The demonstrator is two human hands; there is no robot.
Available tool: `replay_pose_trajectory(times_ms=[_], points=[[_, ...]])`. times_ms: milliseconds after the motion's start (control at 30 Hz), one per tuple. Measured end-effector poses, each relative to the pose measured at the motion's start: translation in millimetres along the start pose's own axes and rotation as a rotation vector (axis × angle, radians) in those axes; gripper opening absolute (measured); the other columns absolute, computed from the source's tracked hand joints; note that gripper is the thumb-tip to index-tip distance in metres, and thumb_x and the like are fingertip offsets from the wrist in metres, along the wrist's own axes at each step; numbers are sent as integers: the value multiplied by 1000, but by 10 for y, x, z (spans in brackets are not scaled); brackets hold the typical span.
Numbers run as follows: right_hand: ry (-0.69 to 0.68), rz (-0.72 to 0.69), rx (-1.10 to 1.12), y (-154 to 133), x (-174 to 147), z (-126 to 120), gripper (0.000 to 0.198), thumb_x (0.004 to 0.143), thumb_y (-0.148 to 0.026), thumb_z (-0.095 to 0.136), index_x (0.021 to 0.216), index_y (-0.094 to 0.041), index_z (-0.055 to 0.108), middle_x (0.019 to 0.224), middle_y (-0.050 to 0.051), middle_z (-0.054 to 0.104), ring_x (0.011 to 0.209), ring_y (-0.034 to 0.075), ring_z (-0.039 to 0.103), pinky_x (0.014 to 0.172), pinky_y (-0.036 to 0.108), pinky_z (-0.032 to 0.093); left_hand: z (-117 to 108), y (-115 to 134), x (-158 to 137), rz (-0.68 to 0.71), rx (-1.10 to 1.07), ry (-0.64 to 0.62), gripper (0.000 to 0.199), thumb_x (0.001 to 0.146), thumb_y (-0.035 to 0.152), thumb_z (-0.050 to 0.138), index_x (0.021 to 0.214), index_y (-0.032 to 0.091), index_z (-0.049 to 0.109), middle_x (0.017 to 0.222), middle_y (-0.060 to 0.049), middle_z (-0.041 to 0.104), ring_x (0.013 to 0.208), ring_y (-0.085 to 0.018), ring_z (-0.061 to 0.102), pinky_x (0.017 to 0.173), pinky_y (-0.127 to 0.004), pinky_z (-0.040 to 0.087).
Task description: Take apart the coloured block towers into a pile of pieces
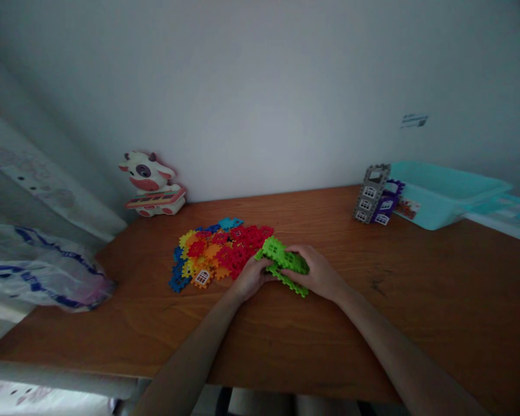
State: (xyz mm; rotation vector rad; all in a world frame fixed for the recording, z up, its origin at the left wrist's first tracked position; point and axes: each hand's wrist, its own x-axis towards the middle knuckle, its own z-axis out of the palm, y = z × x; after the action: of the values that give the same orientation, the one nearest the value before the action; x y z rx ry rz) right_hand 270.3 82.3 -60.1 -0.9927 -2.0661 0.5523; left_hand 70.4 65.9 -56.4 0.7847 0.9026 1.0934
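Between my two hands is a piece built of green interlocking building tiles (274, 249), with toothed edges and joined panels set at an angle. My left hand (252, 278) grips its left end, the fingers partly hidden behind it. On the other side my right hand (315, 271) is closed round its right end, thumb and fingers on separate panels. Just left of the green piece lies a loose pile of toothed tiles (225, 248) in red, orange, yellow and blue. One orange tile (202, 278) at its front carries a white window frame.
A grey tile tower (368, 196) and a purple tile section (385, 205) stand at the back right, beside a turquoise bin (442, 202). A cow toy keyboard (153, 188) sits at the back left. A plastic bag (47, 271) rests on the left edge of the wooden table (156, 341).
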Motion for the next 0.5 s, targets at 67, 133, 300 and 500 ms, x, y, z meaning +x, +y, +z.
replay_pose_trajectory(times_ms=[67, 133, 300, 500], points=[[4, 10, 22, -1, -2, 8, 43, 83, -39, 73, 121, -25, 60, 117, 10, 68, 109, 27, 64, 95, 45, 51, -2, -9, -1, 9, 13, -1, 37, 62, 19, 72, 99, 15, 67, 97, -9, 74, 87, -24, 70, 72, -34, 59], [0, 5, 39, -1, -6, 19, 43, 83, -34, 72, 122, -25, 58, 119, 10, 67, 111, 27, 64, 96, 45, 51, -5, -19, 0, 21, 15, -3, 38, 61, 18, 71, 99, 16, 65, 97, -8, 74, 88, -24, 70, 74, -34, 59], [0, 17, 35, 11, -11, 61, 49, 81, -31, 72, 127, -24, 55, 125, 11, 65, 115, 28, 62, 99, 46, 49, 6, -24, 3, 20, 10, -4, 35, 59, 18, 70, 94, 16, 64, 93, -7, 72, 89, -24, 70, 77, -36, 58], [7, 25, 44, 21, -7, 78, 51, 81, -33, 73, 127, -24, 54, 123, 11, 65, 113, 28, 62, 98, 47, 49, 23, 4, -14, 14, -3, 7, 29, 61, 16, 69, 90, 16, 66, 82, -3, 70, 72, -17, 65, 70, -30, 56]])
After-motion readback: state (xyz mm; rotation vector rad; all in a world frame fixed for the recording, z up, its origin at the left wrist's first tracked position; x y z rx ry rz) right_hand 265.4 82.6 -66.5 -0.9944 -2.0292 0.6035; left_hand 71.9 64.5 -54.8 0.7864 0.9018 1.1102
